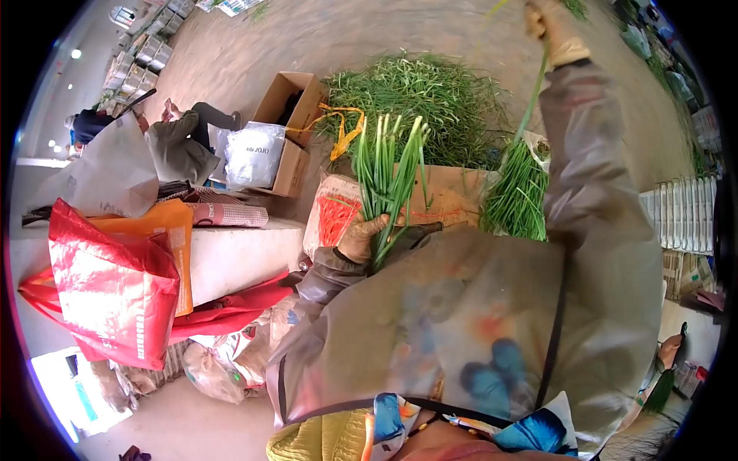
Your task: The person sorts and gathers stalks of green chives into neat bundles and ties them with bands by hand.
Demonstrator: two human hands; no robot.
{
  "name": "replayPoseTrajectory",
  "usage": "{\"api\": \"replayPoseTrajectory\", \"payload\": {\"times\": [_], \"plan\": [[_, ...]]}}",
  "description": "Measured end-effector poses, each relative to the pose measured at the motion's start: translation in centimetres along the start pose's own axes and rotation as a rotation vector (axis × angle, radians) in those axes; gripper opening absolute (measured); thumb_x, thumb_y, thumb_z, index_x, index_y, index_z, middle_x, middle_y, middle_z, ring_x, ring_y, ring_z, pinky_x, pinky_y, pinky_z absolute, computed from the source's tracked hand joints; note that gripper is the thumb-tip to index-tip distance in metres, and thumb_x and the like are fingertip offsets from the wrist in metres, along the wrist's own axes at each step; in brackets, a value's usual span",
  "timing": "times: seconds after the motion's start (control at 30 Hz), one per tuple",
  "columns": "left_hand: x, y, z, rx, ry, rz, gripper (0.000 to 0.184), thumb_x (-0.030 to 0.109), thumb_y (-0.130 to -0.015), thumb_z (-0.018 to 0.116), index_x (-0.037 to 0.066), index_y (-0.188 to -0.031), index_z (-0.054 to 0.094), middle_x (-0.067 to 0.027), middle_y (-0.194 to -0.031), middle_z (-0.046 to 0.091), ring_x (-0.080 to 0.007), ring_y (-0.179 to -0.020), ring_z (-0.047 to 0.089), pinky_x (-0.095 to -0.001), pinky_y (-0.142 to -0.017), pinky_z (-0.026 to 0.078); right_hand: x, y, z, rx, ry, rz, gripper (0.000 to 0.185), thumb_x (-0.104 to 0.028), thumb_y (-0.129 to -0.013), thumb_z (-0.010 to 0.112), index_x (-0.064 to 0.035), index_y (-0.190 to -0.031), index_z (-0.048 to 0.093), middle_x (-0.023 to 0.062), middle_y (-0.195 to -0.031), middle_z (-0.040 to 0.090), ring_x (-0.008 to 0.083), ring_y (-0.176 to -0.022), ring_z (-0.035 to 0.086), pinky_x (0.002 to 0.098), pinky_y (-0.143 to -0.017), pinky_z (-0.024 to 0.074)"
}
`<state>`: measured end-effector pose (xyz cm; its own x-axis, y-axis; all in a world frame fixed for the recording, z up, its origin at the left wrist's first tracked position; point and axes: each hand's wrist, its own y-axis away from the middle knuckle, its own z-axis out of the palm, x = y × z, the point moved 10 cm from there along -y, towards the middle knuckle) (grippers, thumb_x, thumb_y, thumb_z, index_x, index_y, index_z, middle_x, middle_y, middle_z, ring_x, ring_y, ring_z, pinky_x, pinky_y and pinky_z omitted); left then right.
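Upright in my left hand (360,237) is a bunch of green stalks (388,169) with pale ends at the top; my fingers wrap round its lower part. My right hand (555,32) is stretched far out at the upper right, its fingers bent and blurred. A long green leaf (533,104) runs down from it toward a pile of greens (516,196) in front of me. Beyond the bunch lies a large heap of loose green stalks (415,96) on the floor. Red ties (337,219) lie just left of the bunch.
A cardboard box (288,170) with a white plastic package (254,154) stands at the left, near a seated person (181,146). Closer on that side is a red bag (115,280). A flat cardboard piece (453,192) lies ahead. Stacked crates (680,215) are at the right.
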<state>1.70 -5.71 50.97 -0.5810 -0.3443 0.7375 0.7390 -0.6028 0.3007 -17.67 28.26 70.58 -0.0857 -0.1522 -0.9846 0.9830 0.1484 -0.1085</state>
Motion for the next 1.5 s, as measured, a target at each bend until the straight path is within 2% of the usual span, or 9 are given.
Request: {"api": "replayPoseTrajectory", "payload": {"times": [0.2,0.23,0.37,0.4,0.6,0.77,1.0,1.13,1.5], "plan": [[0.2,0.3,-1.8,0.093,-0.05,0.139,0.042,0.018,-0.07,0.071,0.002,-0.106,0.055,-0.003,-0.087,0.061,-0.0141,-0.072,0.054,-0.0279,-0.068,0.042,-2.5,-1.4,-8.7,0.815,1.943,-0.083,0.029,-0.026,-0.084,0.049,-0.0041,-0.102,0.057,0.008,-0.083,0.061,0.0182,-0.071,0.057,0.0292,-0.061,0.0454],[-0.3,0.3,-3.0,0.141,-0.067,0.144,0.044,0.013,-0.069,0.071,0.001,-0.109,0.055,-0.0033,-0.089,0.061,-0.0147,-0.075,0.056,-0.027,-0.069,0.044,-3.1,0.0,-3.6,0.655,1.706,0.02,0.027,-0.021,-0.085,0.046,-0.0069,-0.105,0.056,0.0159,-0.104,0.06,0.0286,-0.092,0.058,0.0372,-0.081,0.0457],[-0.9,-0.2,-3.0,0.118,-0.169,0.041,0.043,0.003,-0.073,0.065,0.002,-0.113,0.051,-0.0046,-0.097,0.06,-0.016,-0.081,0.057,-0.0239,-0.069,0.045,14.1,7.6,14.2,-0.266,0.484,0.707,0.043,-0.042,-0.085,0.051,-0.009,-0.112,0.056,0.0124,-0.106,0.059,0.0204,-0.093,0.057,0.0331,-0.073,0.0485],[-0.9,-0.4,-2.0,0.112,-0.174,0.028,0.043,0.003,-0.073,0.065,0.002,-0.113,0.051,-0.0046,-0.097,0.06,-0.016,-0.081,0.057,-0.0239,-0.069,0.045,16.4,9.1,17.1,-0.265,0.485,0.559,0.056,-0.055,-0.081,0.051,-0.0064,-0.108,0.059,0.0081,-0.089,0.062,0.0191,-0.079,0.056,0.0341,-0.065,0.0475],[-1.7,-1.3,1.3,0.001,0.322,-0.1,0.054,0.018,-0.076,0.066,0.004,-0.123,0.044,-0.0074,-0.107,0.057,-0.018,-0.091,0.056,-0.029,-0.079,0.045,19.2,10.7,19.5,-0.209,-0.065,0.471,0.032,-0.017,-0.081,0.062,-0.0068,-0.111,0.057,0.0025,-0.098,0.061,0.013,-0.087,0.055,0.03,-0.077,0.0455],[-1.9,-2.1,1.1,-0.084,0.107,-0.007,0.046,0.023,-0.075,0.068,0.003,-0.113,0.05,-0.0085,-0.102,0.059,-0.0131,-0.063,0.054,-0.0234,-0.052,0.043,19.2,11.1,18.1,-0.082,-0.319,0.44,0.026,-0.013,-0.08,0.062,-0.0056,-0.104,0.058,0.0024,-0.094,0.06,0.0134,-0.087,0.054,0.0279,-0.081,0.0431],[0.2,-2.6,-0.2,0.128,0.044,0.152,0.025,0.001,-0.077,0.06,-0.001,-0.101,0.055,-0.0084,-0.089,0.06,-0.0135,-0.065,0.054,-0.0203,-0.056,0.042,9.1,10.1,13.6,0.209,0.142,-0.2,0.023,-0.013,-0.08,0.063,-0.0053,-0.101,0.057,0.006,-0.088,0.061,0.0141,-0.084,0.059,0.026,-0.074,0.0469],[-0.3,-2.7,-0.8,0.152,-0.068,0.141,0.027,0.002,-0.077,0.061,-0.003,-0.103,0.055,-0.0096,-0.09,0.06,-0.0141,-0.066,0.054,-0.0214,-0.057,0.043,10.2,9.5,17.9,0.084,0.965,0.205,0.026,-0.029,-0.079,0.063,-0.0082,-0.093,0.06,0.0101,-0.086,0.063,0.0197,-0.067,0.059,0.0304,-0.064,0.047],[-1.0,-2.2,-0.5,0.069,0.105,0.066,0.031,0.011,-0.077,0.064,-0.003,-0.103,0.054,-0.0068,-0.079,0.058,-0.0143,-0.065,0.052,-0.0234,-0.054,0.04,10.6,12.5,22.0,-0.614,0.181,0.439,0.011,-0.014,-0.081,0.06,-0.0038,-0.087,0.06,0.0001,-0.065,0.057,0.0068,-0.053,0.049,0.0211,-0.046,0.0394]]}}
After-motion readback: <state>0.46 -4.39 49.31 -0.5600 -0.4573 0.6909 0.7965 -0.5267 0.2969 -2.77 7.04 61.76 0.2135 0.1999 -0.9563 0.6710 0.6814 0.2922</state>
